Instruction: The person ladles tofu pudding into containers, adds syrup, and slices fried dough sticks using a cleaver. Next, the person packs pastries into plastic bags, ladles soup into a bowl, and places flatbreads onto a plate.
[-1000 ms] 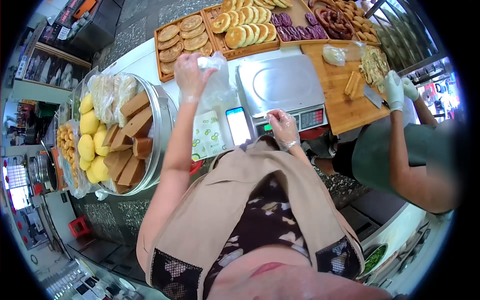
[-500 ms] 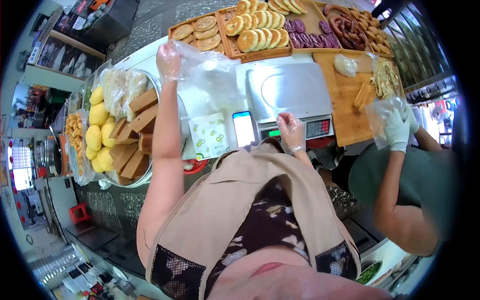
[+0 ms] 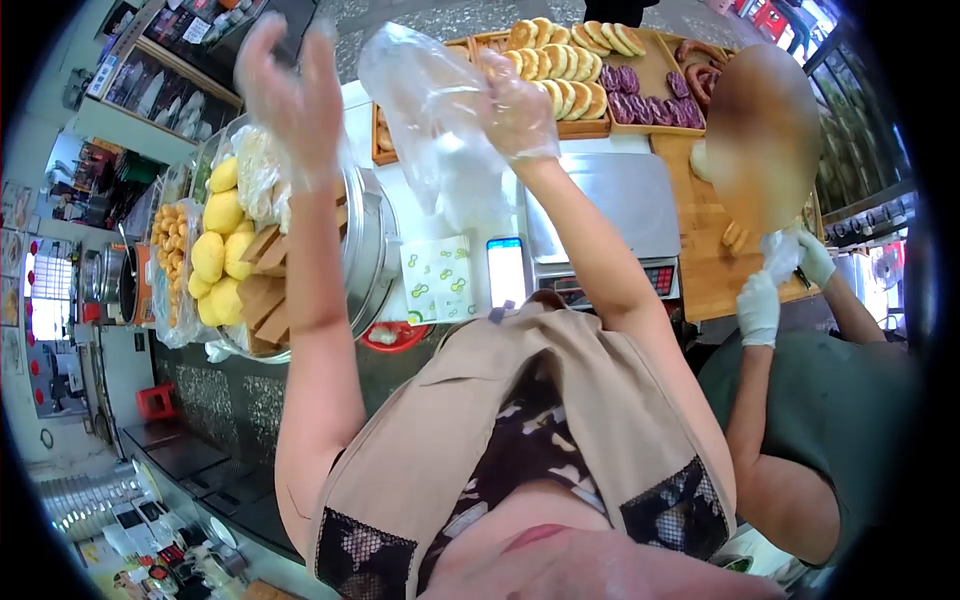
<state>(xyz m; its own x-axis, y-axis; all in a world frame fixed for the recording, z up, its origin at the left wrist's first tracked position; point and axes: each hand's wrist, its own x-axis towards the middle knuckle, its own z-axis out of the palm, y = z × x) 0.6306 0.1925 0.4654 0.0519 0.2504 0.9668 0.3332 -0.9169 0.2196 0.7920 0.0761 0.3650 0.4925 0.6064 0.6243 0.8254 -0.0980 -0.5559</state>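
Clear plastic makes up the thin bag (image 3: 425,105) that the right hand (image 3: 515,110) holds up over the far left part of the tabletop (image 3: 359,120). The right hand is closed on the side of the bag, with the fingers bent in and the plastic bunched by them. The left hand (image 3: 295,100) is wide open, its fingers spread apart and blurry, and I see nothing in it. It is up high near the bag's far end, but there is a gap between them. Most of the bag is to the left of the right hand's grip. One end sticks out up and to the left, and the rest hangs down toward the table, left of the scale (image 3: 640,200). I can't tell just where the bottom stops, or which end is the opening. The bag should be very light, soft and floppy, so it won't keep its shape by itself. It may slip in the clear gloves or stick to them, and a hard pull could rip it. A gentle pinch at the rim, with just one layer between finger and thumb, looks like the best hold. The phone (image 3: 505,272) and the green-and-white paper (image 3: 437,278) lie by the tabletop's near edge.
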